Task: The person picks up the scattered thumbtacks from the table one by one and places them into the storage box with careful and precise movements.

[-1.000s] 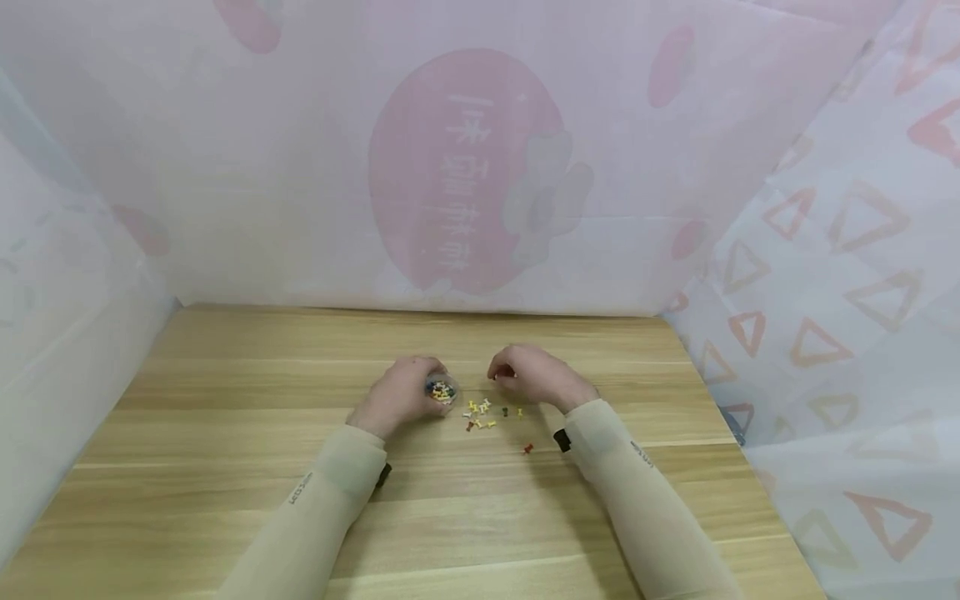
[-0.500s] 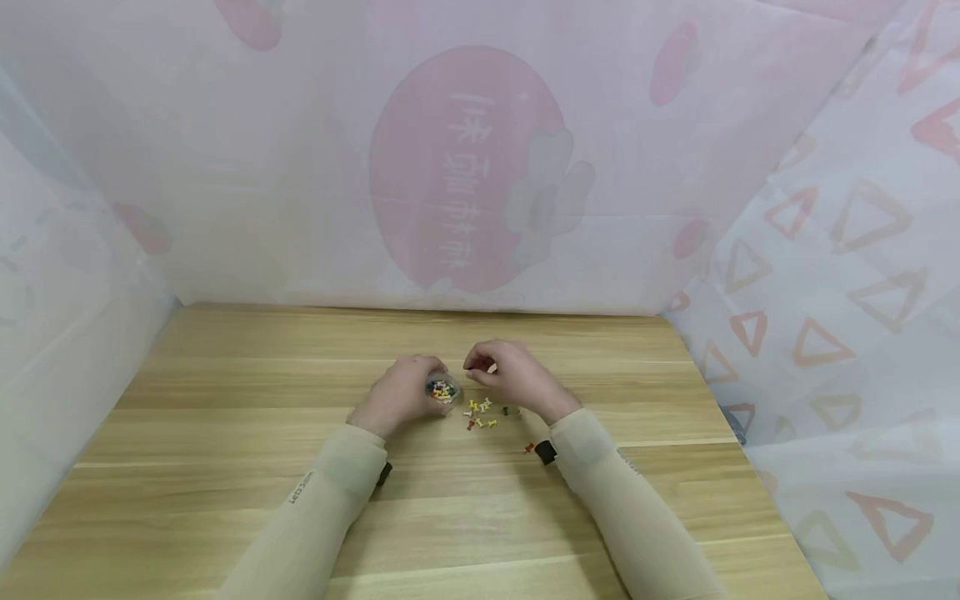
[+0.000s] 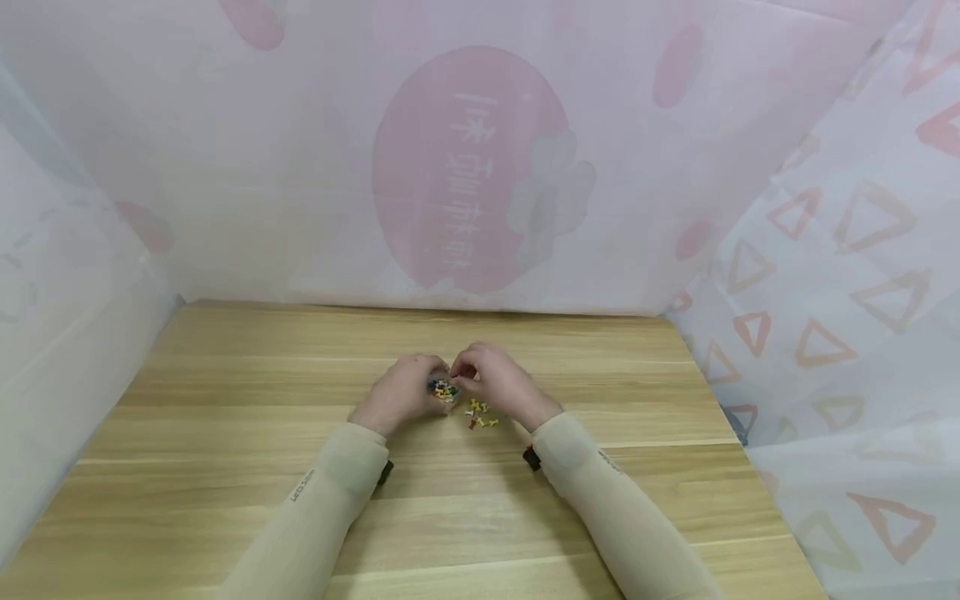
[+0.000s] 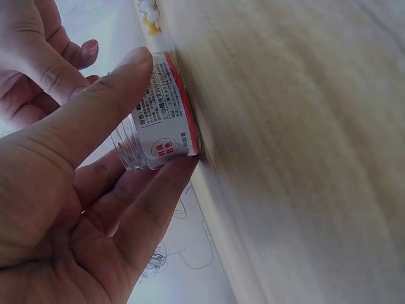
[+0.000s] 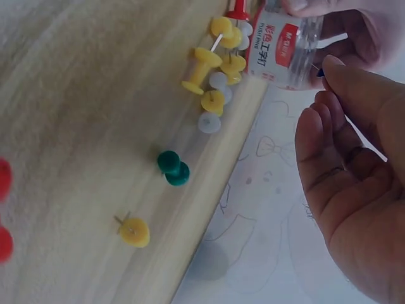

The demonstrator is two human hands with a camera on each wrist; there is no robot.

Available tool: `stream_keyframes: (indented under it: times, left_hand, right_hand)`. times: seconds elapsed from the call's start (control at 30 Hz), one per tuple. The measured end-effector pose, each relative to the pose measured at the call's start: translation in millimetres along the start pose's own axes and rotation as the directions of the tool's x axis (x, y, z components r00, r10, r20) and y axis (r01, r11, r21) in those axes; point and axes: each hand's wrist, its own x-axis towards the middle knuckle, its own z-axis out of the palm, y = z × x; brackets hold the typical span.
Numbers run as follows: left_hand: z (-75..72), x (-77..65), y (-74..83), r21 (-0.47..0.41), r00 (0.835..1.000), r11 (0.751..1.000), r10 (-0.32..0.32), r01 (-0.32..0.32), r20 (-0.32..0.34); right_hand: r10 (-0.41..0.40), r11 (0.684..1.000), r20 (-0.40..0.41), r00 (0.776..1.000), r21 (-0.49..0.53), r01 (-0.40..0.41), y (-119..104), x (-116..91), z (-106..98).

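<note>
A small clear jar (image 4: 166, 107) with a white and red label stands on the wooden table, my left hand (image 3: 401, 390) gripping its side between thumb and fingers. Colourful push pins (image 3: 444, 390) fill part of it, seen through its open mouth in the head view. At the rim, my right hand (image 3: 497, 385) pinches a dark blue push pin (image 5: 321, 73) between thumb and forefinger, its other fingers loosely curled. Beside the jar lie several loose pins: a yellow pin (image 5: 202, 68), a white pin (image 5: 209, 122) and a green pin (image 5: 172, 168) among them.
Farther from the jar are another yellow pin (image 5: 134, 232) and a red pin (image 5: 4, 180), cut off by the right wrist view's edge. The wooden table (image 3: 247, 375) ends at a pale printed sheet (image 3: 300, 208) behind, with more sheeting at both sides.
My right hand has moved left, from above the loose pins to the jar's mouth, carrying the pinched pin. The left hand holds the jar in nearly the same place.
</note>
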Motion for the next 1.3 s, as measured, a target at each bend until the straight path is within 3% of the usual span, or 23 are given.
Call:
stream_keyframes:
  times: [0.27,0.5,0.77,0.9,1.3]
  left_hand:
    - [-0.3,-0.7,2.0,-0.006,1.000,1.000,-0.005,0.005,0.004]
    - [-1.7,-0.9,4.2,-0.002,1.000,1.000,-0.024,0.024,0.009]
    - [-1.7,-1.1,4.0,0.024,0.999,0.999,-0.031,0.031,0.005]
    - [-1.0,-0.6,4.0,0.022,0.999,0.999,-0.033,0.033,0.006]
    - [2.5,1.1,3.5,0.035,0.999,0.999,-0.040,0.039,0.014]
  right_hand:
    - [0.052,0.999,0.047,0.998,-0.019,-0.051,0.1,-3.7,-0.6]
    - [0.067,0.995,0.047,0.997,-0.081,-0.063,12.7,-12.9,-20.2]
    - [0.039,0.991,0.136,0.990,-0.136,-0.020,32.8,-28.0,-41.5]
    - [-0.009,0.983,0.204,0.979,-0.176,0.046,41.7,-36.3,-50.2]
    - [-0.027,0.973,0.379,0.925,-0.202,0.112,55.8,-55.1,-54.8]
